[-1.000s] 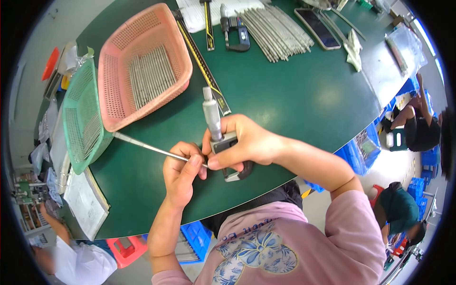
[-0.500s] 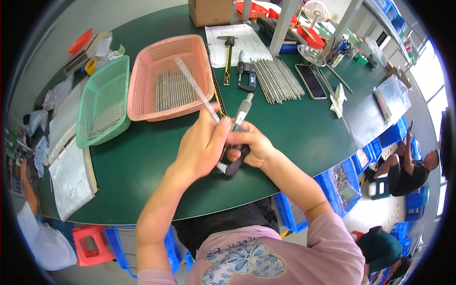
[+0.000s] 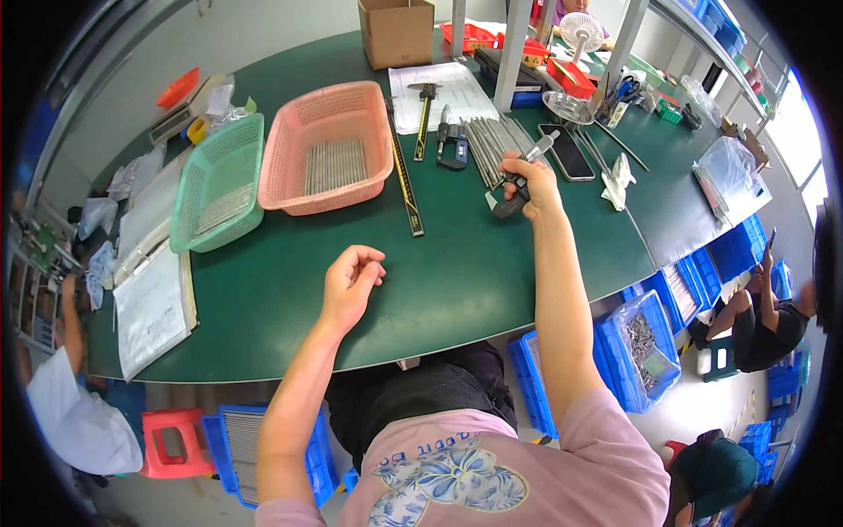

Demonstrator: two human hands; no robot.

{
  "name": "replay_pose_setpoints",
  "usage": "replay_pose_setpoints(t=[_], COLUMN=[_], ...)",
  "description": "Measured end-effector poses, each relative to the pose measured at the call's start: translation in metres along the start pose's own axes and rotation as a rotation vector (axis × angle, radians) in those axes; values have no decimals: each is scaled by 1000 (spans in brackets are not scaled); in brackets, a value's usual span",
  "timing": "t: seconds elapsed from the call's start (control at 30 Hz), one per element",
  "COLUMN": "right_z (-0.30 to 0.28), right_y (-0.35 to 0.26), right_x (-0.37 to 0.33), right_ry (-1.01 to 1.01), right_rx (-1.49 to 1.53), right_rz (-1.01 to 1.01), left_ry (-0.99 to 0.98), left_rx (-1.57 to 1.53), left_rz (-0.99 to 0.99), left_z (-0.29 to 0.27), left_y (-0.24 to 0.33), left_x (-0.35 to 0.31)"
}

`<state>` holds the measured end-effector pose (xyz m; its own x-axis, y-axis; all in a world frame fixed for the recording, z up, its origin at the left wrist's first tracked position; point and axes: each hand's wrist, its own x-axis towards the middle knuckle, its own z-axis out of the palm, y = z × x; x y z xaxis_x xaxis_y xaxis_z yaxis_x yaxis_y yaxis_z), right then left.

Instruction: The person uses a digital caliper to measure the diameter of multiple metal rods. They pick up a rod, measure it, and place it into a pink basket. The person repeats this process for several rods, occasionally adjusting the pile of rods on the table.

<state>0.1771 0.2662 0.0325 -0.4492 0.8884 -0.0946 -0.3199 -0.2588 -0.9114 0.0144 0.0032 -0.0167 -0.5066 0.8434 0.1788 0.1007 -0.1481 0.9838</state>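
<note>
My right hand [image 3: 537, 186] is closed round a micrometer [image 3: 509, 205], its silver thimble pointing up and right and its dark frame toward the left. It hangs over the right part of a bundle of thin grey metal rods [image 3: 492, 145] and hides some of them. Above the bare green tabletop, nearer the front edge, my left hand [image 3: 351, 285] has its fingers curled and nothing visible in them. Further away, a pink basket [image 3: 285, 206] holds a row of similar rods [image 3: 335, 167]. To its left, a green basket [image 3: 211, 241] contains more rods [image 3: 226, 209].
A long black ruler [image 3: 406, 189], a caliper [image 3: 424, 119] on a paper sheet and a second micrometer [image 3: 452, 145] lie beyond my hands. A phone [image 3: 569, 154] lies right of the rods. A folder [image 3: 154, 307] rests at left. Blue crates [image 3: 650, 351] stand below the table edge.
My hands have parted. The right one carried the micrometer right and away to the rod bundle. The left one drew back lower left, and the rod it held is gone from it.
</note>
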Motion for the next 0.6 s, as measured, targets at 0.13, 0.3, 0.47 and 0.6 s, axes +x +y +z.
replay_pose_setpoints(t=[0.13, 0.3, 0.47, 0.6], right_z=[0, 1, 1, 0], right_y=[3, 2, -13, -9], right_x=[8, 6, -14, -13], right_ry=[-6, 105, 89, 107], right_rx=[-19, -89, -286, -294], right_rz=[13, 24, 29, -33], left_ry=[13, 2, -48, -86], left_rx=[85, 87, 92, 55], left_rz=[33, 33, 9, 0], left_z=[3, 3, 0, -1], left_y=[0, -3, -2, 4], left_x=[-2, -1, 0, -2])
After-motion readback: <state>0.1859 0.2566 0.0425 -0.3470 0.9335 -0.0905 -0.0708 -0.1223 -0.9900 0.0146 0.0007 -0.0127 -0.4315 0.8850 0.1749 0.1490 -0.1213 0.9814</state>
